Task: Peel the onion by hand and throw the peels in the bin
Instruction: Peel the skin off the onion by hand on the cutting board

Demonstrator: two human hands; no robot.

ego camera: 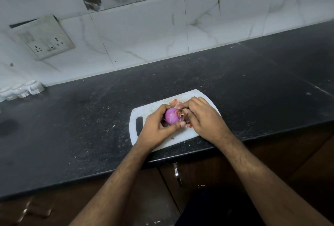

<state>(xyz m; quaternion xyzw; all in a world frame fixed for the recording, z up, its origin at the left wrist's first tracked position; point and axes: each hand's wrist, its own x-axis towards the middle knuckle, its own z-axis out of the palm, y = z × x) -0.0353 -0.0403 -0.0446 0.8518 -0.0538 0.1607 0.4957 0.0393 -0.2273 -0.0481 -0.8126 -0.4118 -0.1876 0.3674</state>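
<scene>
Dark speckled counter (72, 117) under tiled wall; white cutting board (159, 142) near front edge. Your left hand (155, 128) curls round purple onion (172, 116), thumb across its near side, fingers behind. Your right hand (202, 117) pinches loose peel (182, 113) at onion's right end, fingers narrow. More peel scraps (174, 101) on board just beyond your fingertips.

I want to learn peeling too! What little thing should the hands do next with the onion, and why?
Probably tug that loose flap of skin away and drop it on the cutting board. The left hand grips the onion, mostly shiny purple already, while the right hand pinches the dry skin at its end. Other peels already lie on the board.
</scene>
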